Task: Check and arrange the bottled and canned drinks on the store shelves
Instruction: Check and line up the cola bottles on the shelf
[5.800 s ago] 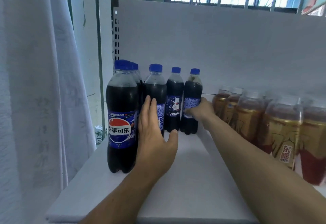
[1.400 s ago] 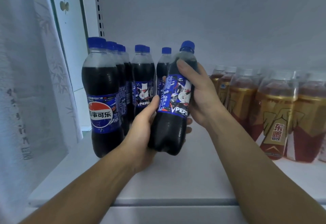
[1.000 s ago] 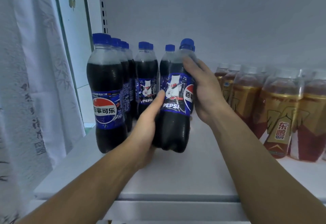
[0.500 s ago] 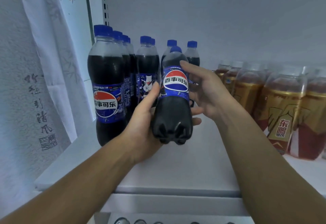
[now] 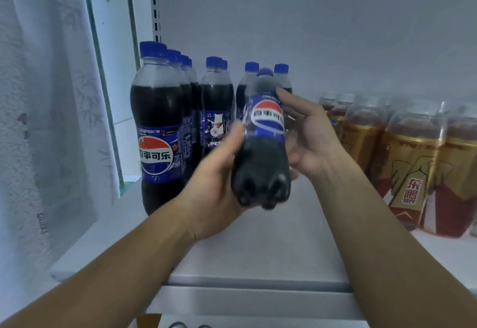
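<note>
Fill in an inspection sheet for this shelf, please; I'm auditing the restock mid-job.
Surface: white shelf, bottles standing at both sides.
Job's things: held cola bottle lifted off the shelf and tilted, base toward the camera, logo facing out; standing cola bottles in rows at left; amber drink bottles in rows at right.
Clutter: nothing seen.
Grips: left hand wraps the held cola bottle's lower body; right hand open, a fingertip at its label.
Cables: nothing seen.
Surroundings: white curtain at left; white back panel behind.

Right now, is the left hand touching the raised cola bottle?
Touching. The head view shows the left hand gripping the cola bottle low on its body, thumb against the label.
</note>
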A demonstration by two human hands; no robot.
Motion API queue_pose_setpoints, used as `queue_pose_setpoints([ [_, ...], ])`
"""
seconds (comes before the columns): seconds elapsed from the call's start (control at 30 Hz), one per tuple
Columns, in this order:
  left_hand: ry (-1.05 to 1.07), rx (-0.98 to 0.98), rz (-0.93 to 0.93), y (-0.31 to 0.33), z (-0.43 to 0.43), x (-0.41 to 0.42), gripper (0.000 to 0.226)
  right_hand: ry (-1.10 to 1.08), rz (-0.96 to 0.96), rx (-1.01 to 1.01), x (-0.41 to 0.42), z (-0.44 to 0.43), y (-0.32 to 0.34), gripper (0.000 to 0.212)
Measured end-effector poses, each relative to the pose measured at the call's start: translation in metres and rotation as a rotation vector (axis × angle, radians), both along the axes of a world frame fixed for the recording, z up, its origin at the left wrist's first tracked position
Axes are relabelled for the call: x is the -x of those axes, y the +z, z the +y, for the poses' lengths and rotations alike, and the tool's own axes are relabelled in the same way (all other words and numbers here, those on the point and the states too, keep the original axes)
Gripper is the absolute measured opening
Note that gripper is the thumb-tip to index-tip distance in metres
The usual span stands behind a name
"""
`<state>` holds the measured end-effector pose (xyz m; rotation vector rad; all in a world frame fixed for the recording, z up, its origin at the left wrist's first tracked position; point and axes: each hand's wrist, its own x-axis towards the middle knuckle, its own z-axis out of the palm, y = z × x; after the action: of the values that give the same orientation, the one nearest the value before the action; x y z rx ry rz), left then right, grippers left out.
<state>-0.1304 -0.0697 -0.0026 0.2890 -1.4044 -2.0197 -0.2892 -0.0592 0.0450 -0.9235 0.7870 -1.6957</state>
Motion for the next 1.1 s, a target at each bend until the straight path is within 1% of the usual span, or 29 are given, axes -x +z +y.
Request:
queue_pose_setpoints([
  [0.07,0.175,0.175,-0.187,-0.005,-0.001,0.003,0.052,0.078,0.043,0.125,0.002,-0.001,-0.003,0.032],
  [0.13,0.314,0.271,-0.258,-0.007,-0.003,0.004,0.04,0.225,0.094,0.263,0.005,-0.002,-0.005,0.028],
  [0.17,0.368,0.29,-0.271,-0.008,-0.004,0.004,0.039,0.297,0.128,0.323,0.006,-0.003,-0.005,0.031],
  [0.23,0.449,0.317,-0.285,-0.009,-0.006,0.004,0.047,0.39,0.188,0.41,0.008,-0.005,-0.006,0.046],
  [0.3,0.489,0.343,-0.275,-0.009,-0.007,0.004,0.054,0.413,0.201,0.423,0.008,-0.007,-0.006,0.063],
  [0.37,0.499,0.358,-0.258,-0.011,-0.008,0.005,0.055,0.373,0.197,0.399,0.008,-0.007,-0.006,0.071],
  [0.43,0.511,0.386,-0.23,-0.014,-0.01,0.006,0.056,0.282,0.285,0.375,0.007,-0.005,-0.006,0.071],
  [0.57,0.561,0.413,-0.182,-0.016,-0.016,0.008,0.06,0.09,0.69,0.207,0.002,-0.004,-0.007,0.066],
  [0.63,0.596,0.435,-0.196,-0.017,-0.019,0.006,0.06,0.001,0.869,0.129,-0.002,-0.003,-0.008,0.054],
  [0.7,0.674,0.56,-0.247,-0.016,-0.017,0.004,0.068,-0.072,0.89,0.094,-0.004,-0.002,-0.006,0.04],
  [0.77,0.774,0.744,-0.314,-0.013,-0.011,0.001,0.084,-0.126,0.855,0.072,-0.005,-0.001,-0.006,0.032],
  [0.8,0.829,0.824,-0.32,-0.011,-0.006,-0.002,0.085,-0.162,0.843,0.058,-0.007,-0.001,-0.007,0.03],
  [0.83,0.886,0.923,-0.28,-0.008,0.0,-0.007,0.081,-0.205,0.829,0.046,-0.007,-0.002,-0.009,0.03],
  [0.9,0.976,1.189,-0.125,-0.002,0.007,-0.022,0.066,-0.276,0.777,0.026,-0.009,-0.004,-0.011,0.035],
  [0.97,1.066,1.453,0.024,0.0,0.008,-0.04,0.055,-0.302,0.748,-0.013,-0.011,-0.003,-0.011,0.04],
  [1.0,1.134,1.543,0.066,0.001,0.004,-0.049,0.053,-0.294,0.761,-0.04,-0.012,-0.001,-0.011,0.039],
  [1.03,1.21,1.571,0.08,0.001,0.0,-0.058,0.055,-0.283,0.795,-0.071,-0.013,0.0,-0.011,0.04],
  [1.07,1.28,1.527,0.073,0.0,-0.005,-0.065,0.059,-0.279,0.837,-0.105,-0.015,0.002,-0.011,0.045],
  [1.1,1.329,1.427,0.044,-0.003,-0.01,-0.071,0.064,-0.288,0.879,-0.135,-0.015,0.002,-0.012,0.049],
])
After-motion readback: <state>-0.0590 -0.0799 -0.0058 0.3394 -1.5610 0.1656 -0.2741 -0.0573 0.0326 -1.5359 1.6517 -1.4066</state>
